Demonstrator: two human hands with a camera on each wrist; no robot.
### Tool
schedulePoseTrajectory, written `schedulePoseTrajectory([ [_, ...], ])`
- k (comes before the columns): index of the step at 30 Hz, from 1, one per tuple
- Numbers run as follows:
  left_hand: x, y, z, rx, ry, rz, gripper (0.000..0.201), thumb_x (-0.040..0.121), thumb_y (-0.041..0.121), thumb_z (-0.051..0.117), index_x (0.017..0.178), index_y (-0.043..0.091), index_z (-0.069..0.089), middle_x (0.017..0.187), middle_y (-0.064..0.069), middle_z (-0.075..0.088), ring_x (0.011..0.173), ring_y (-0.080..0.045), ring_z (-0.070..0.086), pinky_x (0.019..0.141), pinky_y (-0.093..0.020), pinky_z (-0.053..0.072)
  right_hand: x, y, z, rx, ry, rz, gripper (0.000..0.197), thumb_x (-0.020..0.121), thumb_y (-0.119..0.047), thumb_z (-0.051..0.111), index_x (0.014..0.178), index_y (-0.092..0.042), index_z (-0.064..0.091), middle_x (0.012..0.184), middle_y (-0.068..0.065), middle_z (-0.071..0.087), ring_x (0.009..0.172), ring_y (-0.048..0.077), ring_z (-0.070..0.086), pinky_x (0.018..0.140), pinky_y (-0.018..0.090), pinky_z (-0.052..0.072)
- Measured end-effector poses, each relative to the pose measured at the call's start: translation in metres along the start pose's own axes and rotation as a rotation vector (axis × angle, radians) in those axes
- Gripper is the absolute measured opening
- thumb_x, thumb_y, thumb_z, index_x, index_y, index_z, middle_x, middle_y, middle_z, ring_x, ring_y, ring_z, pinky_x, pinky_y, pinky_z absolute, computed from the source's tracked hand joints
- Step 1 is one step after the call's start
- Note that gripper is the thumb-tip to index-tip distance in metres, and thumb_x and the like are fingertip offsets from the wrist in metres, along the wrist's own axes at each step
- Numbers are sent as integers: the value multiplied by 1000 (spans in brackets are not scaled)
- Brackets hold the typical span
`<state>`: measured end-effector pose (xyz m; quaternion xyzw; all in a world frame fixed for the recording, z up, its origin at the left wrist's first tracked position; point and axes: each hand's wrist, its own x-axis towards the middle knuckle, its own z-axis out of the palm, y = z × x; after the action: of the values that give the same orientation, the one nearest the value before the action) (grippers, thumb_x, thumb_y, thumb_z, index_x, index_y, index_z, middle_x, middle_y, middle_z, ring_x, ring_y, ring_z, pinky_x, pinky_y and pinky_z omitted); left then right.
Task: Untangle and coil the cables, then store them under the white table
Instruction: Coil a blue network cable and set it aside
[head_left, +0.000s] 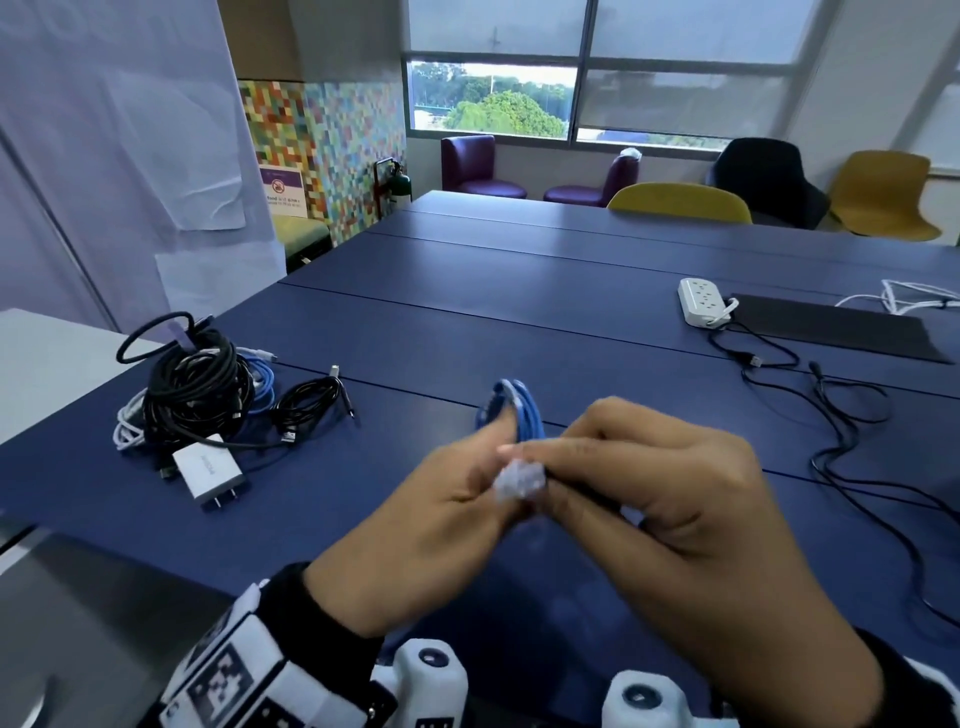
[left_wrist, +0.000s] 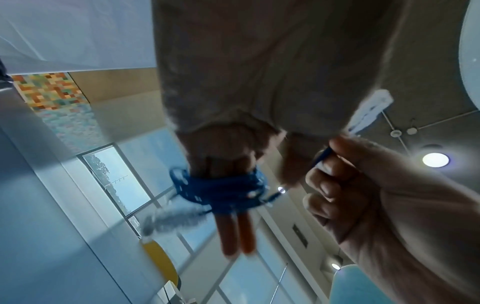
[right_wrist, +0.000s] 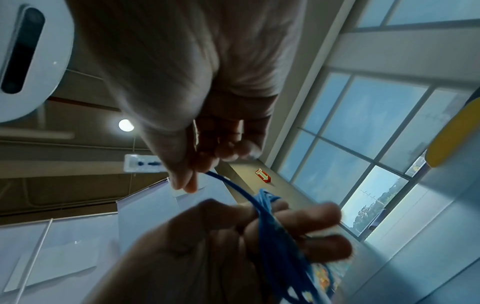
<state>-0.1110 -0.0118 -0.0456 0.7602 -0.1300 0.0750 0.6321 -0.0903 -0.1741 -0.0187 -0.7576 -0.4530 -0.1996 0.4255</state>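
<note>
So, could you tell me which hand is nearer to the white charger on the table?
Left. The left hand is just right of the white charger; the right hand lies further right, beyond the left.

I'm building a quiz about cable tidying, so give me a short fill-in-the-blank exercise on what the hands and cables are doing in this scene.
1. The cable wound around the left hand's fingers is coloured ____.
2. The right hand pinches the free ____ of the blue cable.
3. The white charger lies on the dark blue table beside a pile of mostly ____ cables.
4. The white power strip lies on the far ____ of the table.

Missing words: blue; end; black; right
</note>
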Motion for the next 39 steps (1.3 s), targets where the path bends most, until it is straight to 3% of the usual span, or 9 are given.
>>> schedulePoseTrajectory([
  [2, -3, 3, 1, 49, -162, -4, 21, 88, 15, 57, 76, 31, 62, 69, 14, 62, 70, 9, 56, 66, -12, 46, 8, 5, -6, -14, 13, 38, 12, 88, -22, 68, 83, -16, 78, 62, -2, 58, 62, 13, 51, 59, 19, 40],
  [5, -5, 2, -1, 180, -271, 11, 27, 89, 20, 53, 85, 47, 55, 72, 7, 49, 68, -9, 45, 65, -28, 42, 15, 11, -7, 116, 43, 172, 21, 83, -34, 69, 78, -15, 76, 58, 5, 57, 64, 21, 49, 60, 32, 42],
  [9, -6, 1, 4, 68, -261, -28, 29, 98, 24, 42, 76, 8, 52, 62, 0, 49, 60, -17, 44, 64, -36, 40, 17, 14, -4, 195, 25, 306, 15, 81, -43, 72, 89, -32, 78, 77, -4, 64, 82, 14, 57, 73, 21, 44],
  [12, -7, 3, 0, -2, -234, 0, 41, 100, 26, 37, 68, 3, 48, 57, -2, 48, 57, -15, 47, 65, -22, 40, 14, 18, -8, 157, -83, 392, 35, 76, -50, 64, 105, -33, 75, 94, -14, 68, 98, 2, 62, 85, 14, 45],
  [15, -6, 0, -8, -179, -254, -44, 44, 100, 37, 41, 83, -2, 51, 59, -2, 47, 59, -24, 48, 66, -34, 43, 7, 21, -11, 262, -170, 464, 41, 76, -40, 71, 115, -28, 70, 95, -11, 74, 95, 0, 67, 91, 22, 51],
  [20, -1, -3, -8, -208, 71, -72, 47, 101, 39, 40, 94, -2, 61, 59, -6, 55, 66, -24, 63, 66, -28, 50, -2, 23, -4, 43, -109, 303, 35, 80, -21, 66, 115, -26, 71, 84, -10, 65, 83, 11, 66, 76, 23, 52],
  [25, 2, -2, -5, -169, 213, -182, 45, 101, 33, 37, 77, 2, 59, 56, -6, 51, 59, -22, 60, 62, -25, 50, -4, 22, 8, -227, -42, 75, 31, 84, -8, 62, 113, -17, 68, 92, -8, 62, 82, 11, 60, 73, 25, 48],
  [31, 6, 8, -6, -147, 121, -269, 48, 98, 26, 41, 50, 19, 37, 51, -2, 27, 48, -20, 32, 49, -25, 35, -9, 10, 24, -410, 28, -23, 34, 84, 2, 52, 113, -8, 67, 100, 3, 61, 86, 23, 57, 72, 32, 49],
  [39, -1, 20, -8, -139, -52, -360, 38, 89, 24, 44, 52, 23, 32, 53, -2, 20, 56, -21, 20, 48, -25, 32, -15, 15, 28, -403, 3, 36, 53, 66, 1, 39, 110, -7, 68, 108, 1, 64, 96, 21, 60, 81, 28, 49],
])
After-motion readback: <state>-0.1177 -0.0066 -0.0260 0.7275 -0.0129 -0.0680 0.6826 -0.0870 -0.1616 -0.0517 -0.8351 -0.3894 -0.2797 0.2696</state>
